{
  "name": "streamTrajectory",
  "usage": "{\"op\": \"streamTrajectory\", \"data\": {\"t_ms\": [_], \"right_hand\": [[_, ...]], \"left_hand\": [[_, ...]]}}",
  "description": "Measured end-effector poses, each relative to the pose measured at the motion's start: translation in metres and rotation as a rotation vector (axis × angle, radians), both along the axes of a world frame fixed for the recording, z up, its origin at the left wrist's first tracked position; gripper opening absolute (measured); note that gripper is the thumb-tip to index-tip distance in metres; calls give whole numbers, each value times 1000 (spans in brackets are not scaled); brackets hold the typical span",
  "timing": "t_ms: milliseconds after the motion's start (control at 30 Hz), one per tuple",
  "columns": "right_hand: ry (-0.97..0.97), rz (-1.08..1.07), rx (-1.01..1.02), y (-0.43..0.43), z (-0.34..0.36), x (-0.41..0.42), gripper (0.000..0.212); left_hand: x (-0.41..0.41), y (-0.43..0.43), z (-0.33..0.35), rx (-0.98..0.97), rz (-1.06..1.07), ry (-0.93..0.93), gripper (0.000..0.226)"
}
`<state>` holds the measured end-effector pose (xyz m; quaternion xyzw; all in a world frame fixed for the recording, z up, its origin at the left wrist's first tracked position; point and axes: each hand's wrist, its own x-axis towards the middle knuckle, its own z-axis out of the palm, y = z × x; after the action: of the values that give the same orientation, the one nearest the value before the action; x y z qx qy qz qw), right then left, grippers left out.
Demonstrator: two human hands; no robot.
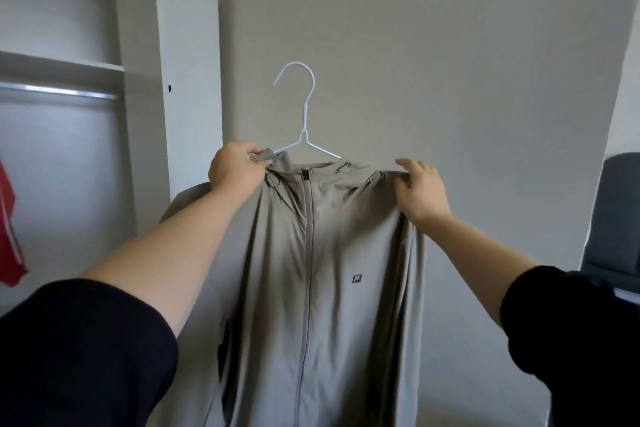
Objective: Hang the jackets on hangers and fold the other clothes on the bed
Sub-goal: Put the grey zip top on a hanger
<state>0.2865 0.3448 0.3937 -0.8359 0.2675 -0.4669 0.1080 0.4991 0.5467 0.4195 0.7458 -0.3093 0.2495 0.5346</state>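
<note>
The jacket (346, 253) was thin cloth, smooth and matt, with a faint sheen along its folds; its zip (308, 236) had a darker, glossier puller; the hanger (304, 107) was slim wire with a smooth white coating; the wardrobe (187, 62) had flat matt white panels; its rail (59, 92) was shiny metal; the red garment (8, 236) was soft cloth; the wall (415, 45) looked matt.

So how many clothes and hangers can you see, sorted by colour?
beige jacket: 1
red garment: 1
white hanger: 1
Total: 3
</note>
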Motion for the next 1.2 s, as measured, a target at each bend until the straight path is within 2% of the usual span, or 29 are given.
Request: {"op": "streamTrajectory", "data": {"t_ms": [100, 333, 467, 533, 700, 800, 867, 1000, 1067, 1200], "right_hand": [[135, 110, 105, 1, 4, 12, 21], [233, 112, 179, -31, -32, 74, 18], [84, 22, 130, -61, -59, 145, 17], [20, -36, 93, -75, -74, 183, 15], [2, -66, 60, -113, -86, 259, 9], [36, -36, 108, -119, -68, 284, 9], [61, -5, 146, -119, -41, 297, 9], [109, 60, 194, -115, 44, 317, 10], [191, 120, 228, -113, 89, 325, 12], [438, 245, 275, -108, 169, 336, 21]], "left_hand": [[0, -14, -7, 17, -25, 8, 6], [59, -56, -52, 55, -12, 84, 16], [121, -87, -87, 86, -42, 132, 9], [154, -101, -103, 127, -59, 141, 13], [215, -121, -108, 150, -166, 211, 5], [236, -117, -85, 230, -225, 253, 23], [250, -111, -53, 378, -258, 264, 33], [271, -103, 39, 648, -169, 151, 44], [280, -99, 85, 621, -121, 130, 44], [287, -94, 160, 494, -60, 180, 28]]}}
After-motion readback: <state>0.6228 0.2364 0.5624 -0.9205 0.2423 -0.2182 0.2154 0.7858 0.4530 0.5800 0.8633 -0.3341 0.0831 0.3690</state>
